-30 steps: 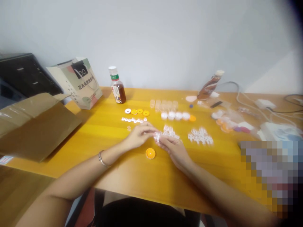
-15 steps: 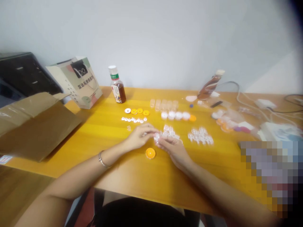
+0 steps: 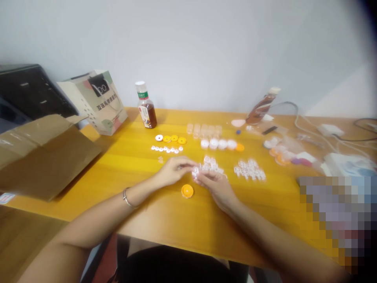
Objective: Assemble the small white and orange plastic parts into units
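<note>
head view: both forearms angle in from below, and the left hand (image 3: pixel 173 171) and right hand (image 3: pixel 217 186) nearly meet above the table (image 3: pixel 159 220), fingertips of each pinching a small white piece (image 3: pixel 195 173) between them, just beyond an orange disc (image 3: pixel 187 191). blur and fingers obscure the piece's exact shape; the right hand partly covers a white cluster (image 3: pixel 209 162), and pixelation masks the lower right. the yellowish wood tabletop meets a plain pale wall (image 3: pixel 188 51).

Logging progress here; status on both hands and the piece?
Right hand pinching small white piece. Left hand, fingertips at it. Orange round part apart from both hands. No obstruction seen.
</note>
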{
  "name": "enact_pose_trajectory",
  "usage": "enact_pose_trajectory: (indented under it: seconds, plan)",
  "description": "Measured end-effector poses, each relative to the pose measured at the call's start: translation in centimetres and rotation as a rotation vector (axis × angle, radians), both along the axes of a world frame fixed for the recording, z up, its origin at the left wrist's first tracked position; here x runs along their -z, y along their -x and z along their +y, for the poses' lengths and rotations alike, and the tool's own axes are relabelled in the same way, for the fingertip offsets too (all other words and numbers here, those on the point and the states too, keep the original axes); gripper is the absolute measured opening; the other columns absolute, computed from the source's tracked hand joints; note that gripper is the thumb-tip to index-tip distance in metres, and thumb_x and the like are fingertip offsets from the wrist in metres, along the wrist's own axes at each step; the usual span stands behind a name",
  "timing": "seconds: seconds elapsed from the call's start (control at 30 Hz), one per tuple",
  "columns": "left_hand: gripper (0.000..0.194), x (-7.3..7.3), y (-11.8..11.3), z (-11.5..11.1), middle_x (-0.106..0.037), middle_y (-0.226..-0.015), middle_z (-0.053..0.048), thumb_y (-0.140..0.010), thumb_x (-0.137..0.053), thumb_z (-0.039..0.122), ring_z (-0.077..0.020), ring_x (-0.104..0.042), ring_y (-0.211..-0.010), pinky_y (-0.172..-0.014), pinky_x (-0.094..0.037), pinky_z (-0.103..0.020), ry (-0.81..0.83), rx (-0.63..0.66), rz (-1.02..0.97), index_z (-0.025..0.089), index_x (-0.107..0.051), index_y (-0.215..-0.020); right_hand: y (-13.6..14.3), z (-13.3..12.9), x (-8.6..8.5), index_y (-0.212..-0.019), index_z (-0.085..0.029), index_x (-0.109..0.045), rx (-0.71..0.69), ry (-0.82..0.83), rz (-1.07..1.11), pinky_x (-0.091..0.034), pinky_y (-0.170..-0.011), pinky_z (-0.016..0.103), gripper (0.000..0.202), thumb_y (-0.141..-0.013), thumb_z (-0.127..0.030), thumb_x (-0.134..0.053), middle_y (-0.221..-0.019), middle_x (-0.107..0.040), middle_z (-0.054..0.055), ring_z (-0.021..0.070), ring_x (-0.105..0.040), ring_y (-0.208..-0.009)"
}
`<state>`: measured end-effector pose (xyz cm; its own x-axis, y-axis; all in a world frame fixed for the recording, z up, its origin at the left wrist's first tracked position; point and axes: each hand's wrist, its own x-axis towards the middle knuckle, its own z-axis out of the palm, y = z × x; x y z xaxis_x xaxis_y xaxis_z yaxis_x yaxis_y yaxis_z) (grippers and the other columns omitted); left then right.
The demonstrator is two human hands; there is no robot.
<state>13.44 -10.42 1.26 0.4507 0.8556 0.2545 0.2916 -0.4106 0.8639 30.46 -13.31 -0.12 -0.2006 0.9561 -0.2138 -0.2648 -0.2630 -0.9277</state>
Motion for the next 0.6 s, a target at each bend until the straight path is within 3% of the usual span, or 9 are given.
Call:
enact_pose_trajectory:
  seconds: [0.37,0.47,0.6]
  plan:
    - [0.017,0.1,-0.2,-0.1,-0.064,-0.091,-0.007,-0.079,-0.056,0.018,-0.0133,-0.059,-0.081,-0.078,-0.046,-0.028,0.18,0.027,-0.107,0.011,-0.063,-0.093,-0.1,-0.2,-0.4,-0.067,-0.021,-0.071,-0.006,-0.079,-0.121,-0.049,-0.071,0.028,0.011,-0.06,-0.029,-0.073,-0.062,-0.068,-0.002,0.011,-0.06,-0.059]
    - [0.017,-0.1,-0.2,-0.2,-0.063,-0.093,-0.007,-0.08,-0.054,0.017,-0.0127,-0.058,-0.081,-0.076,-0.047,-0.027,0.13,0.04,-0.059,0.013,-0.062,-0.095,-0.2,-0.2,-0.5,-0.064,-0.022,-0.07,-0.011,-0.136,-0.176,-0.048,-0.07,0.028,0.008,-0.062,-0.029,-0.071,-0.059,-0.066,-0.002,0.0117,-0.06,-0.06]
    - [0.022,-0.8,0.1,-0.5,-0.061,-0.094,-0.006,-0.082,-0.053,0.019,-0.0129,-0.057,-0.083,-0.077,-0.046,-0.029,-0.057,0.054,0.052,0.017,-0.06,-0.102,-0.3,-0.1,-0.6,-0.064,-0.022,-0.07,0.017,-0.192,-0.227,-0.048,-0.071,0.03,0.008,-0.062,-0.03,-0.07,-0.062,-0.067,-0.002,0.0139,-0.06,-0.063]
